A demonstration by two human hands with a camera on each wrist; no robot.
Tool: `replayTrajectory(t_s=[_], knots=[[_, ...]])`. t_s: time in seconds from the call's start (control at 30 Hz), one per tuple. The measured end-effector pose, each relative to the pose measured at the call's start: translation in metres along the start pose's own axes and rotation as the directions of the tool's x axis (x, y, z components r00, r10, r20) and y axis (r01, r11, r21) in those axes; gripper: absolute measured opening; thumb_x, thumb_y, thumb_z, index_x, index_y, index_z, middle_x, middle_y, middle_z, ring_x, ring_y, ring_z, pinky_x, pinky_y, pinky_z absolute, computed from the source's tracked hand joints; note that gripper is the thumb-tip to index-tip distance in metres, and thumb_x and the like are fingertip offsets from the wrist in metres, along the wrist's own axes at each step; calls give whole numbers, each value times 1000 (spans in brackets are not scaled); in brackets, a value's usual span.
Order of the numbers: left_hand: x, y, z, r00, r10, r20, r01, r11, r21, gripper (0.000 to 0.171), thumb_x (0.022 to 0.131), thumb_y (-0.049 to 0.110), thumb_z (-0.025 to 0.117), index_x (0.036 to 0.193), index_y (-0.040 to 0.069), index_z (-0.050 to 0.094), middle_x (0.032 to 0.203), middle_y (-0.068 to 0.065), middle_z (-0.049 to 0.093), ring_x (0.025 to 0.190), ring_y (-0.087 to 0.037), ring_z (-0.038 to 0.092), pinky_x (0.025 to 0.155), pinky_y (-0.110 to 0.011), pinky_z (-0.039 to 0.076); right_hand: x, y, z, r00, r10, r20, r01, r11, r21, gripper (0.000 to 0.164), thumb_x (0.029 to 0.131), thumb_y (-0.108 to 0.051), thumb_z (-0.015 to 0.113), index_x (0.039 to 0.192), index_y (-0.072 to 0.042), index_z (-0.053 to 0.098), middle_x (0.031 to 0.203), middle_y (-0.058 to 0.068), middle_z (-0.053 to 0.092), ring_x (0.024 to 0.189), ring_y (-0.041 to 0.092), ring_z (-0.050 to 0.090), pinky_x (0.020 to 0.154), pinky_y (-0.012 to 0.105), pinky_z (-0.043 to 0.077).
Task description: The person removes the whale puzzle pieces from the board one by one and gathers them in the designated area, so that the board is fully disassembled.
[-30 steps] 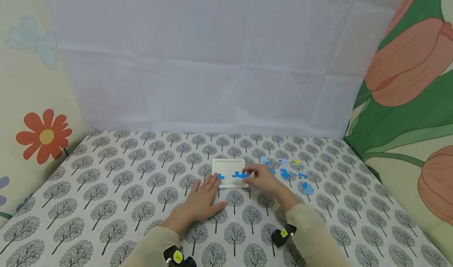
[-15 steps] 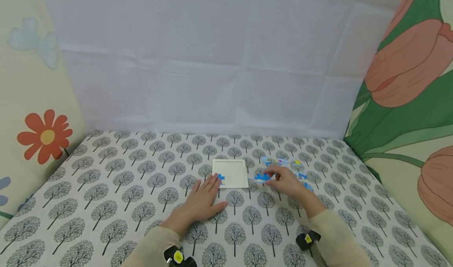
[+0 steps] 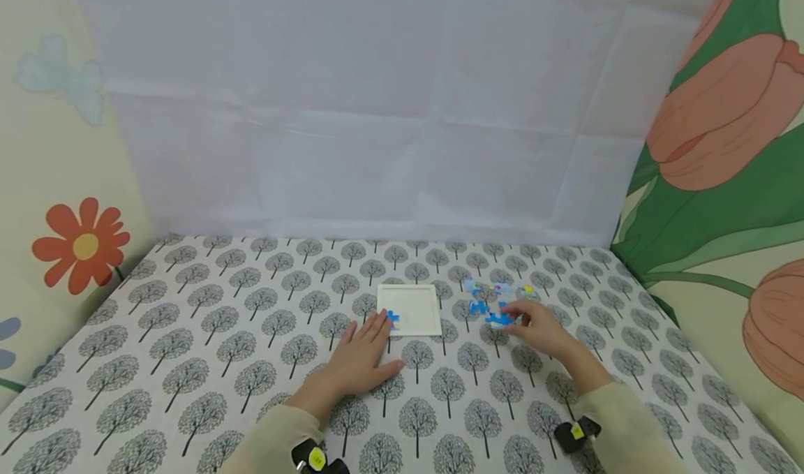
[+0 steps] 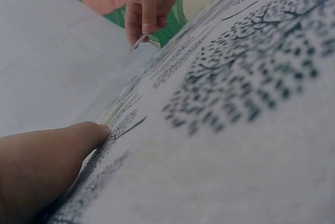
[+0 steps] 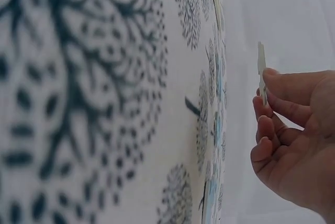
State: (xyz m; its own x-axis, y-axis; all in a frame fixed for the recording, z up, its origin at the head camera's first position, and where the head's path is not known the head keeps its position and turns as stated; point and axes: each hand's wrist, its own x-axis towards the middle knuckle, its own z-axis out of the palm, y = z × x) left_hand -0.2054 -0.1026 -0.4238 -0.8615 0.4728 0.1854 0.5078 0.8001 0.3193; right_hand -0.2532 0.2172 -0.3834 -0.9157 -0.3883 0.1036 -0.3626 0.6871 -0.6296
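Between thumb and fingers, my right hand (image 3: 534, 327) pinches a blue puzzle piece (image 3: 498, 319) above the cloth. Seen edge-on in the right wrist view, that thin piece (image 5: 262, 72) is held clear of the surface. My left hand (image 3: 361, 355) lies flat with its fingers extended, fingertips at the lower left of a white square puzzle frame (image 3: 414, 333). Inside the frame's lower left corner, one blue puzzle piece (image 3: 392, 316) sits partly beside those fingertips. In the left wrist view only the thumb (image 4: 94, 132) of the left hand shows.
Loose puzzle pieces lie right of the frame: a blue one (image 3: 479, 308), a pale blue one (image 3: 472, 287) and one with yellow (image 3: 527, 290). Others are partly hidden by the right hand. A tree-patterned cloth (image 3: 264, 362) covers the table, with a white curtain (image 3: 377, 111) behind.
My right hand has carried the blue puzzle piece from over the frame rightward, to near the loose pieces. The left hand stays at the frame's lower left.
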Motion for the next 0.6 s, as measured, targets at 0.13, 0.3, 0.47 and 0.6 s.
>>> replayTrajectory(t_s=[0.13, 0.3, 0.47, 0.6], knots=[[-2, 2, -1, 1000, 6, -10, -6, 1000, -10, 75, 86, 50, 39, 134, -6, 22, 139, -19, 15, 127, -30, 10, 99, -48, 2, -3, 6, -3, 999, 40, 5, -40, 999, 14, 27, 79, -5, 60, 106, 2, 57, 92, 7, 53, 65, 16, 42, 53, 30, 39], [1, 2, 1, 999, -26, 34, 24, 999, 45, 72, 86, 46, 42, 134, -5, 23, 140, -17, 15, 127, -29, 11, 100, -48, 5, -6, 13, -5, 993, 115, 22, -116, 992, 54, 29, 80, -5, 60, 108, 2, 56, 94, 9, 52, 65, 17, 42, 53, 30, 39], [2, 2, 0, 998, -42, 51, 39, 997, 67, 73, 86, 47, 41, 134, -4, 22, 140, -16, 14, 127, -28, 11, 100, -48, 6, -8, 18, -8, 995, 97, 10, -98, 994, 53, 29, 79, -4, 60, 107, 3, 56, 94, 10, 54, 65, 16, 44, 50, 29, 40], [2, 3, -2, 998, -44, 43, 42, 997, 65, 73, 86, 47, 42, 134, -4, 23, 140, -17, 14, 127, -28, 11, 100, -48, 6, -7, 21, -10, 999, 50, -2, -50, 998, 40, 27, 77, -3, 61, 103, 4, 58, 92, 10, 56, 63, 16, 45, 50, 28, 40]])
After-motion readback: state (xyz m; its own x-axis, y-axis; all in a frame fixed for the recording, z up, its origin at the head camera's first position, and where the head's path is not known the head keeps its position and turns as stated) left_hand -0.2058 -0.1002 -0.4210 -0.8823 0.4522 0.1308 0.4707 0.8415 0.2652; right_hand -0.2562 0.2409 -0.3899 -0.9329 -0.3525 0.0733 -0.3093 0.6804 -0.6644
